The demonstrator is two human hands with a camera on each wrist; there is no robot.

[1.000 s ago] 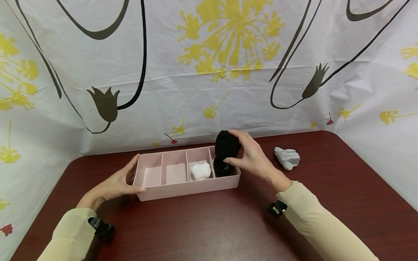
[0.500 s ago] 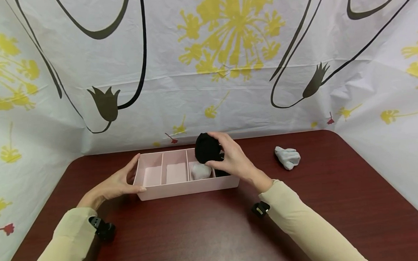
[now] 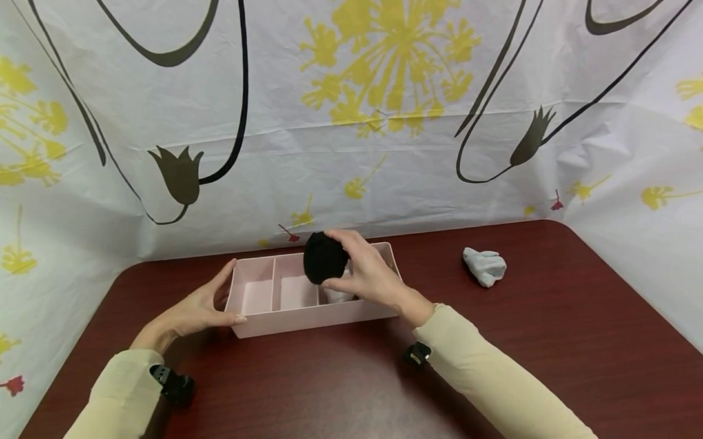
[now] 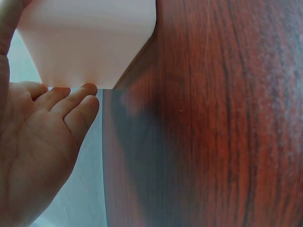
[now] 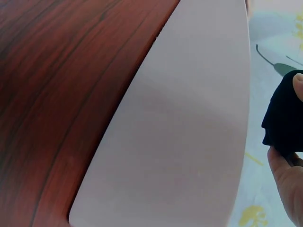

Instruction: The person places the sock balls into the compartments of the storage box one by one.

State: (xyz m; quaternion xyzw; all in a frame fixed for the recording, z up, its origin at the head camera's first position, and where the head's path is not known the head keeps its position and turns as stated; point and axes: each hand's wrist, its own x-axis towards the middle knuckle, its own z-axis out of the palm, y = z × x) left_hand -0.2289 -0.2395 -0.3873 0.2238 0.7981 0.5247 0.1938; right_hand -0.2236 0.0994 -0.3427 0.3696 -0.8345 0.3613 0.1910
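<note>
A pale pink divided storage box (image 3: 308, 319) stands on the table. My left hand (image 3: 194, 307) grips its left end, thumb at the front corner and fingers at the back; in the left wrist view the fingertips touch the box's end wall. My right hand (image 3: 367, 270) holds a black balled-up cloth (image 3: 325, 258), like a rolled sock, above the box near the second and third compartments. In the right wrist view, thumb and fingers pinch this black bundle (image 5: 284, 113). A white cloth bundle (image 3: 338, 293) lies in the third compartment, partly covered by the right hand, which also hides most of the rightmost compartment.
A light grey cloth bundle (image 3: 485, 266) lies on the table right of the box. The dark red-brown wooden table (image 3: 311, 389) has a white flower-printed sheet (image 3: 303, 156) behind it and at its sides.
My right hand has carried the black bundle left, from over the rightmost compartment past the white bundle. The left hand and the box have stayed in place.
</note>
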